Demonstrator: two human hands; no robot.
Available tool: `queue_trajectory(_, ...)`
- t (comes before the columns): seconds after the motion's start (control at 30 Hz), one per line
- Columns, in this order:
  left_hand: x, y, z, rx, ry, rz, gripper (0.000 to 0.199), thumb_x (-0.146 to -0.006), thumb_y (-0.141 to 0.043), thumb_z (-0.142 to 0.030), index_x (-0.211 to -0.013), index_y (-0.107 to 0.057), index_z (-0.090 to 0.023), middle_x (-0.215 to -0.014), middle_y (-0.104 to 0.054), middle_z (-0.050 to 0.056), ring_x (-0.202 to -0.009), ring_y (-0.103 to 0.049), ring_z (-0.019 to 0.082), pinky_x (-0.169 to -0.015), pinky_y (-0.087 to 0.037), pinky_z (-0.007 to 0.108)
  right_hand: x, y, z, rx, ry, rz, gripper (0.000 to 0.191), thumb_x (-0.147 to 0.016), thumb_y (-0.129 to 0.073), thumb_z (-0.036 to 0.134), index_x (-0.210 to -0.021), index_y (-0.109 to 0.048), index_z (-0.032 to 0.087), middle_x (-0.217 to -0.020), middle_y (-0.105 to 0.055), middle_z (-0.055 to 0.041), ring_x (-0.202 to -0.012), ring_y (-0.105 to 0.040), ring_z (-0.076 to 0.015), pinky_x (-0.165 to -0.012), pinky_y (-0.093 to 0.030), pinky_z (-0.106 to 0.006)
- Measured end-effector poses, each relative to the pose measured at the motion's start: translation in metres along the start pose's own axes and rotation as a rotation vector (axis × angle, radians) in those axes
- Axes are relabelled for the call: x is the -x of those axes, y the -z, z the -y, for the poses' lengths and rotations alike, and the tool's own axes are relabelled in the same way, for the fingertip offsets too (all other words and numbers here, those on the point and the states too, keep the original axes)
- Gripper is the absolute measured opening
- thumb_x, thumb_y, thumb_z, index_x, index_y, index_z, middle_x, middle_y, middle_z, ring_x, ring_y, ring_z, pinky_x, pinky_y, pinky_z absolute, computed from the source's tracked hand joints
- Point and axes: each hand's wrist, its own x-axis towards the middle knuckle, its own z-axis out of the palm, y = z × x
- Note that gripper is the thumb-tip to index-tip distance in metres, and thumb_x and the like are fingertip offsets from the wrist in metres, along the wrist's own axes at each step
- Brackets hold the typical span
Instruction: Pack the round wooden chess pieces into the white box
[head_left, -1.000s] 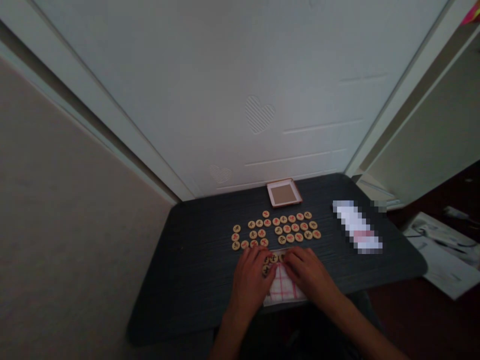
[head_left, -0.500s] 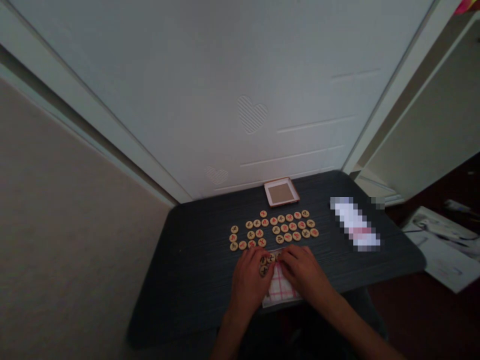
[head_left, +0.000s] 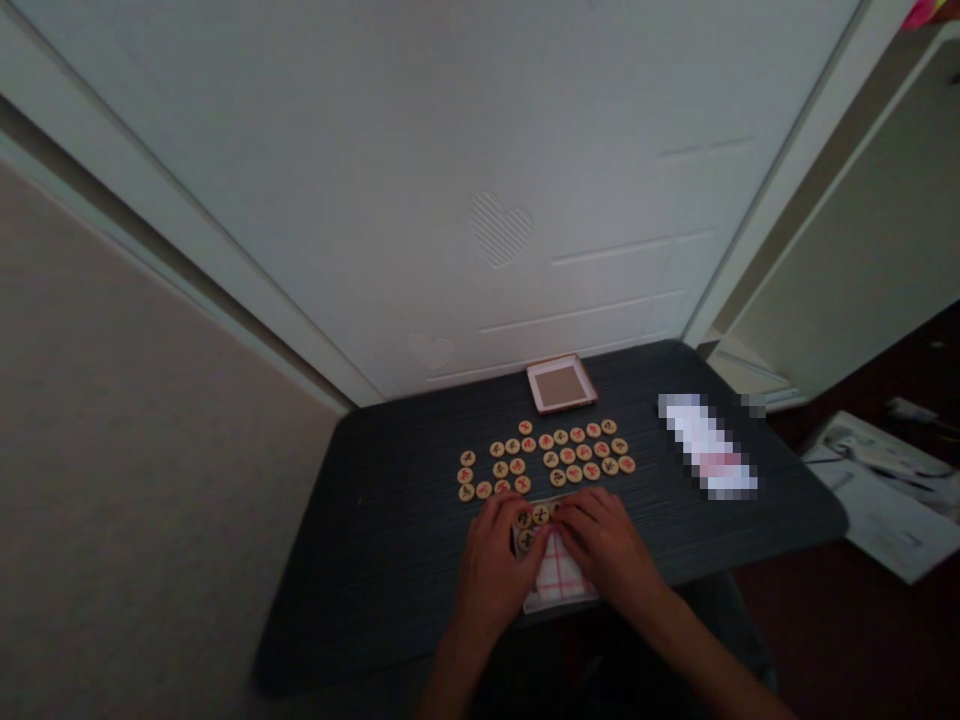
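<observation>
At the table's front edge lies a box tray with a white and pink checked lining point(head_left: 559, 572). Several round wooden pieces point(head_left: 541, 514) with dark characters sit in its back left part. My left hand point(head_left: 495, 560) curves round the tray's left side, fingers bent over those pieces. From the right, my right hand point(head_left: 606, 545) reaches over the tray's back edge, its fingertips on a piece point(head_left: 556, 510) that they mostly cover. Behind the tray, more round pieces point(head_left: 568, 456) with red or dark characters lie face up in loose rows.
A shallow square lid point(head_left: 562, 386) rests at the back of the dark table point(head_left: 382, 520), near the white panel with hearts. A blurred-out white object point(head_left: 709, 447) lies on the right. Papers point(head_left: 885, 510) are beyond the table's right edge.
My left hand has shifted slightly left, showing more of the tray's left edge. My right hand has barely moved. The whole view has shifted a little.
</observation>
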Motion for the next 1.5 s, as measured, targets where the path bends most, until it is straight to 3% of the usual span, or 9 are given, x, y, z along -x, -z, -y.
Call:
queue_trajectory(0.37,0.014,-0.002,0.006,0.106,0.057,0.002,0.022,-0.087,-0.062,-0.018,-0.108,-0.065,-0.024,-0.128,-0.058,0.006,-0.117,-0.062,0.022,-0.102,-0.051,0.039,-0.002,0.006,0.005,0.083,0.130,0.076,0.029,-0.093,-0.067,0.014,-0.120,-0.068,0.024,-0.117,-0.072,-0.0066,-0.105,-0.060,-0.0236,-0.091,-0.039,-0.040)
queue_trajectory(0.63,0.017,0.002,0.007,0.100,0.047,0.038,0.022,-0.089,-0.065,-0.025,-0.111,-0.065,-0.025,-0.135,-0.055,0.007,-0.123,-0.059,0.024,-0.105,-0.050,0.042,-0.001,0.009,0.006,0.031,0.113,0.062,0.027,-0.094,-0.064,0.013,-0.118,-0.069,0.024,-0.117,-0.071,-0.0076,-0.105,-0.061,-0.0241,-0.092,-0.039,-0.040)
queue_trajectory(0.97,0.020,0.002,0.008,0.115,0.060,0.074,0.026,-0.087,-0.061,-0.015,-0.111,-0.065,-0.026,-0.141,-0.051,0.005,-0.123,-0.058,0.023,-0.106,-0.049,0.041,0.002,0.011,0.004,0.033,0.104,0.078,0.032,-0.089,-0.067,0.008,-0.116,-0.070,0.024,-0.115,-0.070,-0.0066,-0.106,-0.060,-0.0244,-0.093,-0.041,-0.040)
queue_trajectory(1.27,0.021,0.013,0.012,0.203,0.087,0.061,0.018,-0.099,-0.051,-0.028,-0.111,-0.065,-0.027,-0.138,-0.052,0.006,-0.099,-0.064,0.017,-0.096,-0.052,0.037,0.009,0.009,-0.007,-0.111,0.109,-0.101,0.032,-0.092,-0.056,0.007,-0.117,-0.067,0.023,-0.112,-0.069,-0.0075,-0.103,-0.059,-0.0252,-0.090,-0.045,-0.043)
queue_trajectory(1.5,0.023,0.009,0.008,0.192,0.081,0.083,0.031,-0.088,-0.066,-0.022,-0.118,-0.061,-0.027,-0.143,-0.049,0.006,-0.102,-0.062,0.019,-0.095,-0.052,0.038,0.010,0.011,-0.003,-0.120,0.107,-0.150,0.028,-0.093,-0.055,0.009,-0.114,-0.068,0.022,-0.107,-0.069,-0.0086,-0.100,-0.060,-0.0257,-0.087,-0.047,-0.044)
